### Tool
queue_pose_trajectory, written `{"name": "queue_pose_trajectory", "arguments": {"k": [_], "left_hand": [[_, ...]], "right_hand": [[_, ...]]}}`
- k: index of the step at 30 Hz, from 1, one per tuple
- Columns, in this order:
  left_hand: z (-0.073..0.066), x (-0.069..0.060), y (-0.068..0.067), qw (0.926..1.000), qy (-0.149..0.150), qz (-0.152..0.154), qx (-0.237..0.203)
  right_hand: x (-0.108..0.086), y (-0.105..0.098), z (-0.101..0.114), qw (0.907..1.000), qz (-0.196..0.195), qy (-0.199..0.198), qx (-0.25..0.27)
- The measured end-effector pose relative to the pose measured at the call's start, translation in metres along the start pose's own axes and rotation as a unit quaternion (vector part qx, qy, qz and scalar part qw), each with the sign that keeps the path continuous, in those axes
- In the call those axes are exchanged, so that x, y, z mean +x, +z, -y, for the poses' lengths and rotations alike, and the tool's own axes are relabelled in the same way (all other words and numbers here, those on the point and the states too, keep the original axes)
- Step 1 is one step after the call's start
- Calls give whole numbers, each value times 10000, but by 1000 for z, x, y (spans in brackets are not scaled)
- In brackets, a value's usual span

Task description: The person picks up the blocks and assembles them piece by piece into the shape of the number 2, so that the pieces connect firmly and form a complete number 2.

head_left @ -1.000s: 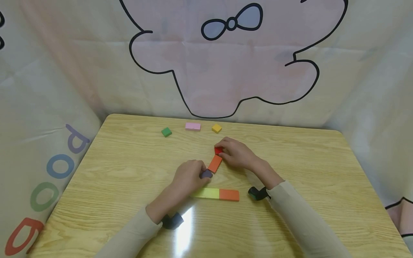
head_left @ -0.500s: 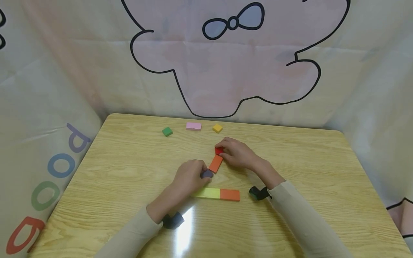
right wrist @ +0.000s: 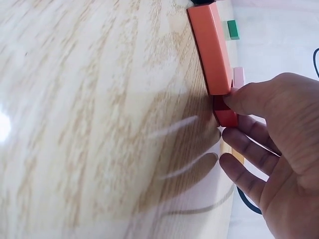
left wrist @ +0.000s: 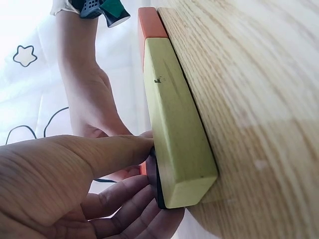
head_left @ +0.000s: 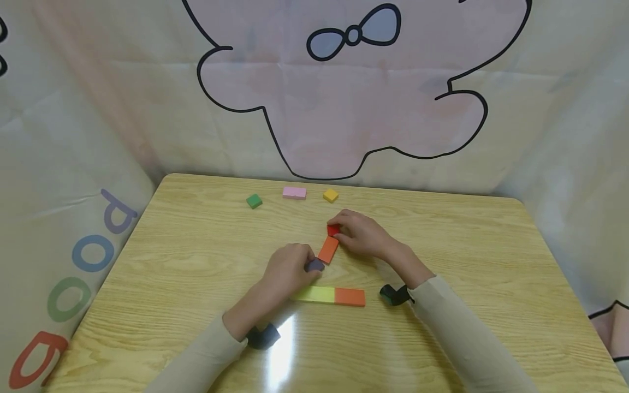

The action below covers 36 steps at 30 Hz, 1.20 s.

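Left hand (head_left: 289, 268) pinching dark block (head_left: 315, 265); right hand (head_left: 361, 234) pinching red block (head_left: 333, 230); orange block (head_left: 328, 250) lying diagonally between those blocks on tabletop (head_left: 187, 262).

the right hand (right wrist: 286, 144) pinches a red block (right wrist: 227, 118) at the end of a long orange block (right wrist: 213, 50), both on the wood-grained surface (right wrist: 89, 119). a dark thing (right wrist: 202, 1), cut off by the frame, lies at the orange block's other end. behind are green (right wrist: 233, 30), pink (right wrist: 239, 75) and partly hidden yellow (right wrist: 238, 157) blocks, before a pale backdrop (right wrist: 279, 40).
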<state>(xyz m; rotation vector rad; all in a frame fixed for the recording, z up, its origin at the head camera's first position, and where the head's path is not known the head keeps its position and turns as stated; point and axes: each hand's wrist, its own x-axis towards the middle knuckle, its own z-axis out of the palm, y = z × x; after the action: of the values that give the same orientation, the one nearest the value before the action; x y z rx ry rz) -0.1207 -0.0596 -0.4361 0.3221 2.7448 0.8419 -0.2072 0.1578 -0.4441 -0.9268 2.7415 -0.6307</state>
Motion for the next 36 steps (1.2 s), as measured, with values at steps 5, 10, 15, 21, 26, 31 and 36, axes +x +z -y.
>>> {"name": "queue_pose_trajectory", "arguments": {"k": [5,10,15,21,26,31,36], "left_hand": [[-1,0,0,10000,49,-17,25],[-1,0,0,9999,93,-52,28],[0,0,1,9999,103,-72,13],[0,-1,-1,10000,57,-42,-52],[0,0,-1,10000,52,-20,-58],[1,0,0,9999,83,-29,-59],[2,0,1,9999,135,-53,-60]], "right_hand": [[-1,-1,0,10000,27,11,1],[-2,-2,1,10000,39,6,-7],[-3,-4,1,9999,61,-58,62],[-5,-5,1,9998,144,-59,135],[-5,-4,0,9998,160,-85,131],[-5,-3,0,9998,124,-53,144],[-4,-2,1,9999,44,-65,102]]}}
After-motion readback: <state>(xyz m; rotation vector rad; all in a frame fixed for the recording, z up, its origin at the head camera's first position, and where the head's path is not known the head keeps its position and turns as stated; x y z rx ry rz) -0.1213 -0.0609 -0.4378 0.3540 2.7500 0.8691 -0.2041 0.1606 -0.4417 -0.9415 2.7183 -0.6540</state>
